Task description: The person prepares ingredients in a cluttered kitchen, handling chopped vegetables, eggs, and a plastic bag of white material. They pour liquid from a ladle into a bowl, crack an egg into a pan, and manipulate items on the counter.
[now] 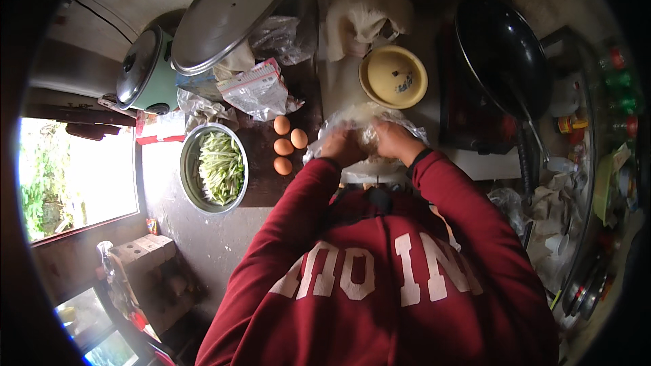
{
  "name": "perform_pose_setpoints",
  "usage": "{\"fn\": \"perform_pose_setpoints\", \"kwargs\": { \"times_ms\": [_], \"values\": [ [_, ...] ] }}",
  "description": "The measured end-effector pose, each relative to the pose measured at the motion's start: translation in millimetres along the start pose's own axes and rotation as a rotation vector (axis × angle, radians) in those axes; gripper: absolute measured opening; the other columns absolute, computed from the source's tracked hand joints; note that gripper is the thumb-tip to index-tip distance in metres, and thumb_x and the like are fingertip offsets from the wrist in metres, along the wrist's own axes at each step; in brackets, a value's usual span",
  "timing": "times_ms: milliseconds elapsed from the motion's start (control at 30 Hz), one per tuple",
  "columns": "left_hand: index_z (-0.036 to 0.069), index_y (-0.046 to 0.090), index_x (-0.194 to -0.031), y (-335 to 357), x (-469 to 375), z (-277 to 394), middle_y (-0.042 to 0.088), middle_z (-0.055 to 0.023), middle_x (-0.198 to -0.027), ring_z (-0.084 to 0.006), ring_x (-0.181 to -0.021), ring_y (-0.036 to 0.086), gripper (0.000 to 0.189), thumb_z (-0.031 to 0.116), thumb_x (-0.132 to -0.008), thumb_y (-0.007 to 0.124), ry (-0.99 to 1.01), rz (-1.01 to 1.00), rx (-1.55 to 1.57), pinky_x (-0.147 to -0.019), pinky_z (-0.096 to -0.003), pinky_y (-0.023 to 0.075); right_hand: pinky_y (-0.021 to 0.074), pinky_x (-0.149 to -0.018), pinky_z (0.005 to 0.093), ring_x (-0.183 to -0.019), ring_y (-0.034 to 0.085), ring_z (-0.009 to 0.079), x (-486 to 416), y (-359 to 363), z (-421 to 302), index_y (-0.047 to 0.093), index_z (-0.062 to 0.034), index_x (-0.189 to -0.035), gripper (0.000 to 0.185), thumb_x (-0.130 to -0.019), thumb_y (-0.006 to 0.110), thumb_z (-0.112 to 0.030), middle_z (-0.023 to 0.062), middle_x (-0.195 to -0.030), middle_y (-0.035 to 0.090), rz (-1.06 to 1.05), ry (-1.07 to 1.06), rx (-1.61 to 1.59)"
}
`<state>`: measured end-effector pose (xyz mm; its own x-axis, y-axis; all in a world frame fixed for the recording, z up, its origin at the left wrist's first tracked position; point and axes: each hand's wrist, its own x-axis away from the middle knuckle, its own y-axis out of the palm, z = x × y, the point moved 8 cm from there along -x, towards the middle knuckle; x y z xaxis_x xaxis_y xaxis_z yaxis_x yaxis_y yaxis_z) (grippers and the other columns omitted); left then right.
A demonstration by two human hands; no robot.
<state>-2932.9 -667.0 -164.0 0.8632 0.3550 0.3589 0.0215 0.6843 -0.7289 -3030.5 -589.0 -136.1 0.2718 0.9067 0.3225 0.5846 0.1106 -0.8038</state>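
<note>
My left hand (342, 145) and my right hand (394, 138) are both on a crinkled clear plastic bag (363, 114) in front of my body. The bag spreads around them, and its contents are hard to make out. Motion blurs my left hand. Just beyond the bag stands a yellow enamel bowl or lid (394, 77) with a small knob-like mark. Several brown eggs (283, 147) lie on the dark table to the left. Farther left, a metal bowl (183, 173) holds shredded pale green vegetable (222, 168).
A large metal lid (236, 10) leans at the back left beside a green rice cooker (152, 68). An opened plastic packet (259, 89) lies behind the eggs. On the right, a black wok (501, 56) with a ladle (534, 132) sits above a dark stove.
</note>
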Motion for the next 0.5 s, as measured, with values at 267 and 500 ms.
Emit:
{"fn": "perform_pose_setpoints", "kwargs": {
  "times_ms": [267, 500],
  "values": [
    [0.006, 0.049, -0.138, 6.2, 12.5, 1.3, 0.049, -0.025, -0.135, -0.0445, -0.125, 0.048, 0.08, 0.041, -0.072, 0.079, 0.108, 0.142, -0.047, -0.109, -0.0493, 0.0394, 0.0504, -0.094, 0.0424, -0.114, 0.057, 0.0404, 6.3, -0.7, -24.5, 0.055, 0.0031, -0.128, 0.068, -0.063, 0.074, -0.008, 0.0251, -0.12, 0.061, 0.036, -0.271, 0.133],
    [0.005, 0.053, -0.131, -0.8, 9.0, 7.2, 0.053, -0.0272, -0.133, -0.0448, -0.121, 0.054, 0.066, 0.047, -0.082, 0.066, 0.029, 0.033, -0.162, -0.104, -0.0505, 0.0447, 0.0541, -0.081, 0.0486, -0.09, 0.065, 0.0464, -7.5, 15.4, -16.2, 0.058, 0.006, -0.108, 0.047, -0.064, 0.071, -0.004, 0.0275, -0.091, 0.067, 0.052, -0.18, 0.039]
  ]
}}
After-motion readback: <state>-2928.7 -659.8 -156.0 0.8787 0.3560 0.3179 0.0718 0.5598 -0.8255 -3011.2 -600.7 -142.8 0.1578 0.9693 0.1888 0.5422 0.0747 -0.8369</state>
